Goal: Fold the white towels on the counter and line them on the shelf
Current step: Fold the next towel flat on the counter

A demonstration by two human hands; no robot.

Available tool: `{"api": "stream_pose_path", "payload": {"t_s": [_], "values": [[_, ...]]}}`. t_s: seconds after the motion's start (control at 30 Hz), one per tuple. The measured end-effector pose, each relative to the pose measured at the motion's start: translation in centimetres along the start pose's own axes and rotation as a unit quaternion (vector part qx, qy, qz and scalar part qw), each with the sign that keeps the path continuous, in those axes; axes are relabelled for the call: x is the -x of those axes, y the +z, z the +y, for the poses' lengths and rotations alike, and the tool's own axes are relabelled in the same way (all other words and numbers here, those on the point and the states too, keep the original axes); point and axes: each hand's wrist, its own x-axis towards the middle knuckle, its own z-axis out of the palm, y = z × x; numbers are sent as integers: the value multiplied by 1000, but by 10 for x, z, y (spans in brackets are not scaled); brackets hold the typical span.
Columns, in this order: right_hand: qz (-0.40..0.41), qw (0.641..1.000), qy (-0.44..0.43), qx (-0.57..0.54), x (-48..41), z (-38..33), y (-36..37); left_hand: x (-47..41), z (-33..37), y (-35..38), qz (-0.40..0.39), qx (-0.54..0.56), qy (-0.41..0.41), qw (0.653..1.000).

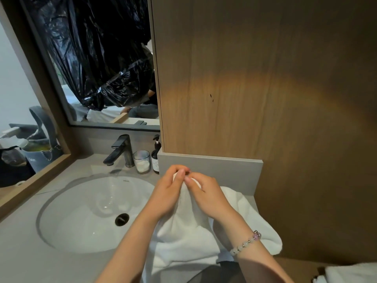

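Both hands, left hand [170, 193] and right hand [206, 194], pinch white towel [183, 231] at counter's [22, 260] right edge; soft, limp, light—best gripped by corners.

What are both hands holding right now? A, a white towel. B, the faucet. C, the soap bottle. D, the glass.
A: the left hand and right hand both pinch the top of the towel, held up beside the sink.
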Motion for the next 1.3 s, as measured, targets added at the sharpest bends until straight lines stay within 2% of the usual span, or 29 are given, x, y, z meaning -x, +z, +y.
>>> {"api": "stream_pose_path", "payload": {"t_s": [0.3, 0.47, 0.7, 0.83, 0.93, 1.0, 1.07, 1.17, 1.23, 1.3], "values": [[-9, 997, -2, 79, 11, 6, -10, 0, 2, -13, 4, -71, 9, 997], [-8, 993, -5, 122, 19, 15, -21, -2, 7, -34, 69, -80, -7, 994], [-3, 994, 69, 90, 29, 38, -36, -1, 0, -69, 146, -102, -41, 983], [-58, 993, 100, 17, 30, 35, -38, -2, -10, -84, 181, -116, -75, 974], [-127, 982, 130, -49, 28, 24, -43, -2, -20, -90, 195, -117, -122, 966], [-143, 976, 139, -89, 26, 18, -42, -2, -25, -90, 196, -136, -134, 962], [-140, 970, 149, -128, 23, 11, -39, -1, -24, -85, 185, -173, -113, 961], [-122, 973, 141, -132, 17, 3, -29, 3, -13, -67, 127, -212, -38, 968], [-109, 978, 128, -126, 12, -2, -20, 7, -3, -50, 51, -190, 17, 980], [-109, 976, 116, -146, 8, -8, -13, 12, 5, -31, -46, -125, 31, 991]]}}
